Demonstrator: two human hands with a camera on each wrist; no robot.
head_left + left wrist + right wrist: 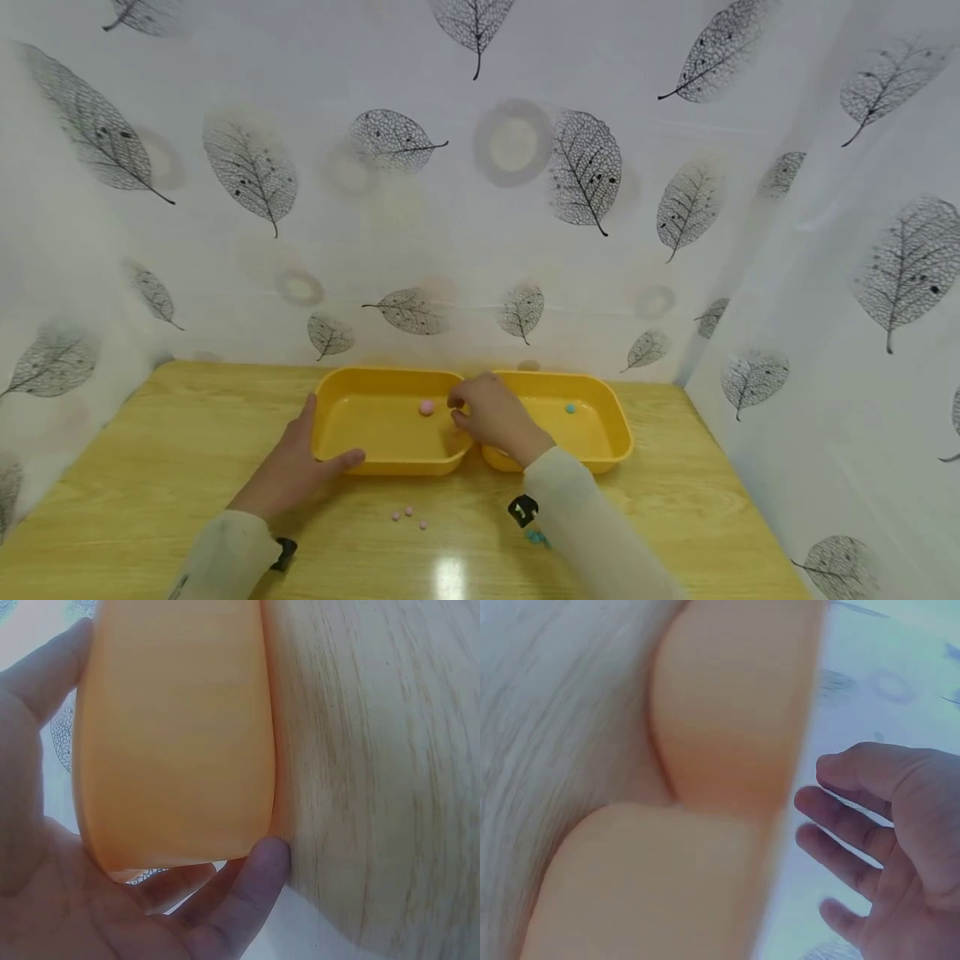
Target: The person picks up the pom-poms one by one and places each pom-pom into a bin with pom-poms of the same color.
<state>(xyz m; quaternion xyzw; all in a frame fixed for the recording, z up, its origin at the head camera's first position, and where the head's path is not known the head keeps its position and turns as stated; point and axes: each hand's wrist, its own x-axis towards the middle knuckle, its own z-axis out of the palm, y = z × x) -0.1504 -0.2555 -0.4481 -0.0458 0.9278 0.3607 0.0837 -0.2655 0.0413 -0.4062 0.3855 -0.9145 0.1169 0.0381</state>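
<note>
Two yellow trays stand side by side on the wooden table. My left hand (303,458) grips the outer end of the left tray (397,468); its thumb lies over the near rim, and in the left wrist view other fingers curl round the tray's wall (176,735). A pink ball (427,407) lies inside that tray. Above the spot where the trays meet is my right hand (491,412), its fingers loosely bent and, in the right wrist view, holding nothing visible. In the right tray (622,446) there is a small teal ball (570,408).
Three small pink balls (408,511) lie on the table in front of the left tray. Several teal pieces (536,537) sit near the right sleeve, which partly hides them. A leaf-patterned curtain (405,233) hangs behind the table (187,417) and at its sides.
</note>
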